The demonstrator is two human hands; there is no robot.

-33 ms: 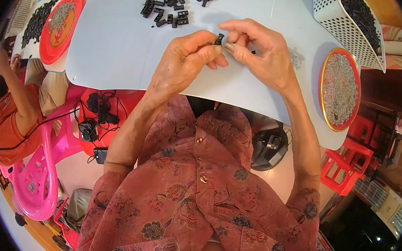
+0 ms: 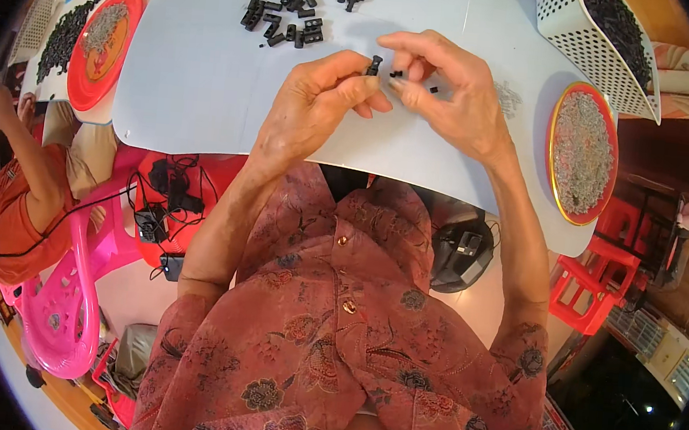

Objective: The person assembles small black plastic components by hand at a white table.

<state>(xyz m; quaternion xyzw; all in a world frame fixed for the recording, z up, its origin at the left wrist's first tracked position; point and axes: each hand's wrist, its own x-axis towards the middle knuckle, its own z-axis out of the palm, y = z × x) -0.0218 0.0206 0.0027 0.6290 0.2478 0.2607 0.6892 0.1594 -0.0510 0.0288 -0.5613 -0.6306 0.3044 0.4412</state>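
My left hand (image 2: 323, 90) pinches a small black part shaped like a cord lock (image 2: 374, 65) upright between thumb and fingertips. Close beside it on the right, my right hand (image 2: 454, 89) has its index finger stretched out, with the thumb apart from it. By that thumb shows a tiny black piece (image 2: 396, 74); whether it lies on the table or touches the fingers I cannot tell. Another tiny black piece (image 2: 434, 89) shows under the right hand. Beyond my hands, several black cord-lock parts (image 2: 273, 19) lie in a loose cluster on the pale table (image 2: 201, 80).
Right of my hands are a few loose clear springs (image 2: 507, 100), a gold-rimmed red plate (image 2: 552, 151) heaped with them, and a white perforated basket (image 2: 561, 39) of black parts. At left stand a red plate (image 2: 84, 98) and a pink chair (image 2: 82, 307). A person in orange (image 2: 28, 220) sits there.
My right thumb has drawn slightly back from the cord lock, opening a small gap, and the tiny black piece shows there. The left hand barely shifts left.
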